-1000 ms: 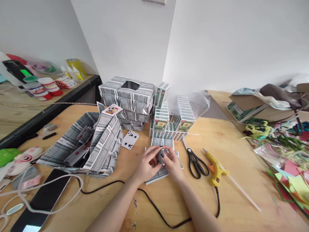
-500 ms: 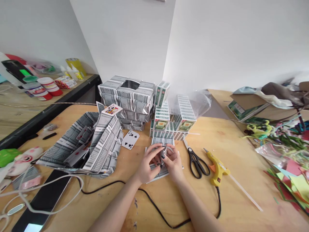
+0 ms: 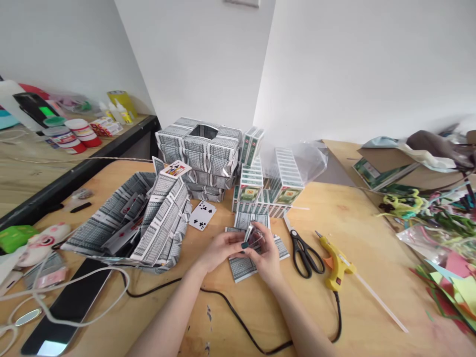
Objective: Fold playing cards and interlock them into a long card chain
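left hand (image 3: 223, 250): nearly closed, thumb and fingers pinching folded card (image 3: 248, 232) | right hand (image 3: 268, 255): half curled, fingers on same card | folded card: between both hands, over flat cards (image 3: 242, 269) on desk (image 3: 372, 248) | scissors (image 3: 295, 239): right of flat cards, glue gun (image 3: 337, 267) just beside | open card box (image 3: 163, 218): left of hands
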Motion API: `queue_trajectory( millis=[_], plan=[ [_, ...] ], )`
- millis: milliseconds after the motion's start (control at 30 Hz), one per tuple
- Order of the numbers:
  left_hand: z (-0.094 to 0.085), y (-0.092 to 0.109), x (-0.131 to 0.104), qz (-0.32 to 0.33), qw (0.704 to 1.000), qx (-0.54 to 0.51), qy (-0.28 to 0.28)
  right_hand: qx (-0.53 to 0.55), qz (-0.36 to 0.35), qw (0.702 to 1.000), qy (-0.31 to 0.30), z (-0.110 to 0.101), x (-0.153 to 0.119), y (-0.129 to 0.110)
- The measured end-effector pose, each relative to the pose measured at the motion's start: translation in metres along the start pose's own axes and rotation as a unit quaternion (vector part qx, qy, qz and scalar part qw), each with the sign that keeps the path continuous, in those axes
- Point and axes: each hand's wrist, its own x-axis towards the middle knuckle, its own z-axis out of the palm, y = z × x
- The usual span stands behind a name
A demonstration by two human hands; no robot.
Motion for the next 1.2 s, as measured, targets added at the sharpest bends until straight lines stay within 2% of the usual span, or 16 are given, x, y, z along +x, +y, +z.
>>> queue_trajectory(
  millis=[100, 200, 333, 500, 567, 667, 767, 867, 1100, 1200],
  plan=[
    [-0.006, -0.002, 0.003, 0.053, 0.997, 0.013, 0.063, 0.043, 0.029, 0.999, 0.01, -0.002, 0.004, 0.001],
    [-0.009, -0.008, 0.007, 0.095, 0.989, 0.037, 0.106, 0.126, 0.093, 0.988, -0.014, -0.004, 0.007, -0.001],
    [-0.01, -0.018, 0.009, 0.173, 0.96, 0.157, 0.153, 0.198, 0.161, 0.967, 0.018, -0.004, 0.007, -0.003],
    [-0.011, -0.023, 0.008, 0.225, 0.897, 0.344, 0.165, 0.216, 0.184, 0.959, 0.012, -0.003, 0.006, -0.005],
    [-0.011, -0.023, 0.008, 0.237, 0.876, 0.386, 0.166, 0.203, 0.191, 0.96, 0.01, -0.003, 0.006, -0.005],
    [-0.01, -0.023, 0.008, 0.244, 0.86, 0.416, 0.165, 0.155, 0.202, 0.967, 0.008, -0.005, 0.007, -0.002],
    [-0.01, -0.023, 0.008, 0.246, 0.858, 0.418, 0.168, 0.119, 0.198, 0.973, -0.008, -0.006, 0.007, -0.001],
    [-0.01, -0.024, 0.007, 0.254, 0.86, 0.409, 0.169, 0.108, 0.187, 0.975, -0.05, -0.006, 0.009, -0.002],
    [-0.011, -0.025, 0.006, 0.252, 0.88, 0.369, 0.163, 0.222, 0.216, 0.946, -0.094, -0.003, 0.013, -0.007],
    [-0.011, -0.025, 0.006, 0.25, 0.884, 0.36, 0.161, 0.216, 0.214, 0.948, -0.096, -0.003, 0.012, -0.01]
  ],
)
